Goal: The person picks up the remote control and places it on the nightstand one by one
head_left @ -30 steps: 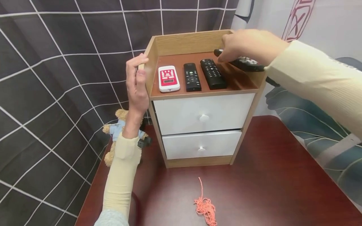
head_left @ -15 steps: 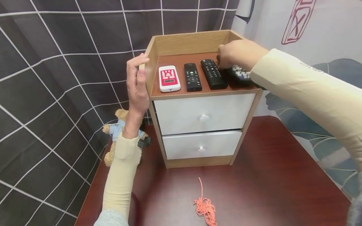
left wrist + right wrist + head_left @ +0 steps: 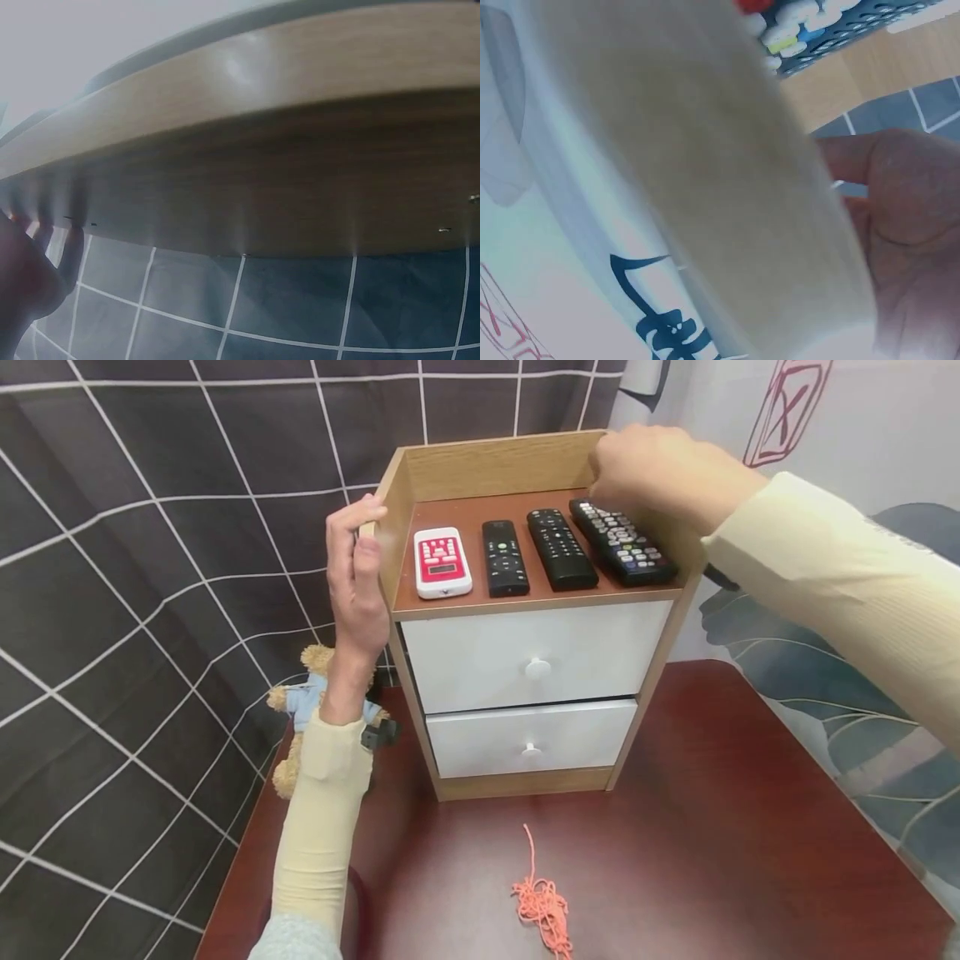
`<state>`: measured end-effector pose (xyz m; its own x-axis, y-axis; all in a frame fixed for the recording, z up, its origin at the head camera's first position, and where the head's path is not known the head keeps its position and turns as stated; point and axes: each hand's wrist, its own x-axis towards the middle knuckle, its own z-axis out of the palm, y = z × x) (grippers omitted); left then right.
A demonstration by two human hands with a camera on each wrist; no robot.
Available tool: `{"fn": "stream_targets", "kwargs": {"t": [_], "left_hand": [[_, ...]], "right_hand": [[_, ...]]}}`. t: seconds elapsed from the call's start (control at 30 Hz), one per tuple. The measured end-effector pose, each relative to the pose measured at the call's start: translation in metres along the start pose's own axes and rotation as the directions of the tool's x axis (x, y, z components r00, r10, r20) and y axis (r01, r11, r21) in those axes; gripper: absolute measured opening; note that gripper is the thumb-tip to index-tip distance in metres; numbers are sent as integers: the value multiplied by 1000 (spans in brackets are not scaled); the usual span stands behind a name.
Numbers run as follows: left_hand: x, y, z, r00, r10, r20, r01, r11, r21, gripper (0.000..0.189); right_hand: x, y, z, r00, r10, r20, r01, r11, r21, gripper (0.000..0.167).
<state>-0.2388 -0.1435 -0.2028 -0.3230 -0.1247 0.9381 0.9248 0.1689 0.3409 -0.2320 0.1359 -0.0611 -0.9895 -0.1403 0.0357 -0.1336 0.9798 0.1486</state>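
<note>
My left hand (image 3: 358,585) holds the left side panel (image 3: 393,527) of a small wooden cabinet (image 3: 525,787), thumb at its front edge. In the left wrist view its fingers (image 3: 71,255) lie against the panel's outer face. My right hand (image 3: 652,468) is over the cabinet's rear right corner, just behind a large black remote control (image 3: 622,543). In the right wrist view its fingers (image 3: 847,159) pass behind the right panel (image 3: 727,165), which hides their tips. Left of that remote lie two slimmer black remotes, the wider (image 3: 562,550) and the narrower (image 3: 505,558), then a white-and-red remote (image 3: 442,562).
Two white drawers, upper (image 3: 480,668) and lower (image 3: 480,743), are closed. The cabinet stands on a dark red table (image 3: 712,827). Orange string (image 3: 543,910) lies in front of it. A teddy bear (image 3: 303,702) sits behind my left forearm, by a dark grid curtain (image 3: 150,610).
The large black remote was in my right hand and came down onto the cabinet top, beside the others. My right hand has let go and moved up and back. My left hand stays in place.
</note>
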Motion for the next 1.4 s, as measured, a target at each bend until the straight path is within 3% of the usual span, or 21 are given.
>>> {"fn": "stream_targets", "kwargs": {"t": [0.1,0.2,0.27,0.3,0.33,0.4,0.5,0.57,0.63,0.7,0.83,0.93,1.03,1.13,1.2,1.27,1.33,1.4], "left_hand": [[0,2,-3,1000,-15,-13,15,1000,0,51],[-1,4,-5,1000,-22,-12,22,1000,-3,51],[-1,4,-5,1000,-20,-8,20,1000,-8,50],[-1,5,-6,1000,-19,-9,19,1000,-12,49],[-1,5,-6,1000,-17,-9,16,1000,-13,49],[-1,5,-8,1000,-15,-16,14,1000,-15,48],[0,4,-12,1000,-15,-18,14,1000,-13,48],[-1,3,-16,1000,-18,-7,18,1000,-3,50],[-1,1,-21,999,-27,18,26,1000,17,52],[-2,1,-27,997,-49,52,48,998,33,51],[-4,8,-35,985,-129,117,120,990,78,43],[-8,16,-39,975,-173,136,156,980,127,50],[-24,23,-43,985,-92,147,64,981,182,63],[-51,30,-44,984,78,161,-108,976,189,69],[-71,33,-44,963,196,187,-230,956,181,66],[-90,36,-43,932,271,239,-310,940,144,64],[-109,38,-42,888,318,331,-373,920,116,65],[-126,40,-43,829,341,444,-416,906,81,67]], "right_hand": [[-11,-3,4,994,-70,-85,69,997,-20,45],[-33,-7,12,975,-131,-179,132,991,-11,50],[-50,-10,21,946,-184,-266,193,981,10,49],[-58,-12,27,921,-219,-322,238,971,20,46],[-65,-14,32,890,-258,-376,289,957,26,43],[-77,-19,45,805,-344,-484,398,918,10,37],[-86,-26,66,642,-463,-611,545,836,-62,36],[-90,-32,80,549,-519,-655,609,785,-112,45],[-92,-38,92,476,-550,-687,642,751,-157,52],[-95,-42,104,431,-559,-709,661,730,-174,57],[-100,-45,121,401,-544,-737,688,710,-149,64],[-102,-44,134,388,-559,-732,718,682,-140,65],[-103,-44,147,361,-602,-713,745,646,-168,64],[-105,-44,162,335,-639,-693,770,610,-190,64],[-107,-44,173,327,-655,-681,783,591,-193,64],[-108,-45,184,322,-667,-672,799,572,-185,64],[-110,-47,196,314,-680,-663,815,551,-179,64],[-111,-49,208,310,-694,-650,829,532,-172,65]]}}
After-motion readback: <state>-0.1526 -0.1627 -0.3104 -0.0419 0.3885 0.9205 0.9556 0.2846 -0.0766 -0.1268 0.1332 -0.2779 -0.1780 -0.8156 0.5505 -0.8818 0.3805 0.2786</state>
